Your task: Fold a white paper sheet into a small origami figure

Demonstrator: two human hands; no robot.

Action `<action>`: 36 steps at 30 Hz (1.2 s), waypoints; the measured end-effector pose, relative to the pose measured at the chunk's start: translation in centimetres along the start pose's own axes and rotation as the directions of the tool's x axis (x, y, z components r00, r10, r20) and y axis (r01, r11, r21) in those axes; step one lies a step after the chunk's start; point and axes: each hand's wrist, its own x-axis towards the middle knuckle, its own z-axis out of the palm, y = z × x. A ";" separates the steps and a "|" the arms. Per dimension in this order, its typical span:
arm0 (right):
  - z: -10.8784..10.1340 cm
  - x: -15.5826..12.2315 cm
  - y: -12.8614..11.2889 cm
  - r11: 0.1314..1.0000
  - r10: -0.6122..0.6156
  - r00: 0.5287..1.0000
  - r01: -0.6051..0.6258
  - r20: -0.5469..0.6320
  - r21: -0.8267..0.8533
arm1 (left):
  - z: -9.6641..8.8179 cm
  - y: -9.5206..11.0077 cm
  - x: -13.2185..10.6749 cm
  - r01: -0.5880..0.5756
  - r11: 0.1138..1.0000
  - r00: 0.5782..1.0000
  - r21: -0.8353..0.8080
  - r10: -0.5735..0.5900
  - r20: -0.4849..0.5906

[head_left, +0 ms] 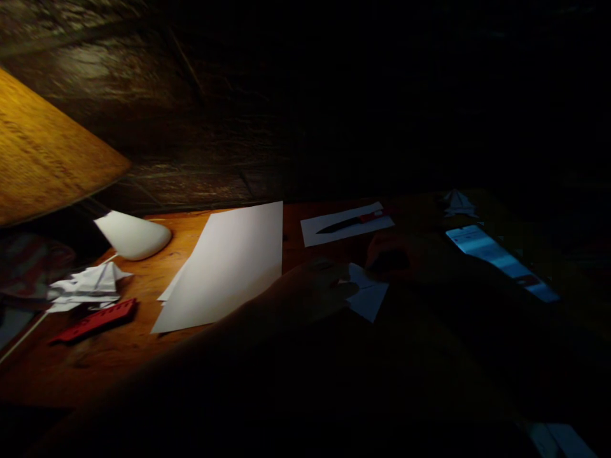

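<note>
My left hand (310,291) lies in heavy shadow at the near middle of the wooden surface (119,362), its fingers (341,286) reaching right onto a small piece of white paper (368,298); my right hand (389,254) sits just beyond that paper, darker yet, its fingers curled down toward the paper's far corner; whether either hand pinches the paper, I cannot tell from this view.

To the left lies a large white sheet (224,267), with the edge of another sheet (167,294) showing beneath it; far of my hands, a dark-bladed knife (341,224) rests on a white paper card (324,235), close to my right hand. I judge that the chief hazard; a reach made by feel in this poor light could bring the right hand against the blade, or shove the card. A careless sweep of the left forearm could also catch the large sheet's right edge and drag it out of square.

Open room is limited; a narrow strip of bare wood separates the large sheet from the small paper, with more to the right, short of a blue-lit paper strip (502,263). Crumpled white paper (88,286) and a red strip (93,320) lie well left; the surface's near edge is lost in shadow, so I cannot verify it.
</note>
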 end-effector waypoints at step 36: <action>-1.4 -0.2 0.2 0.980 -0.042 0.994 0.020 0.106 0.200 | 0.7 -0.2 0.0 -0.144 0.982 0.988 -0.120 0.135 -0.080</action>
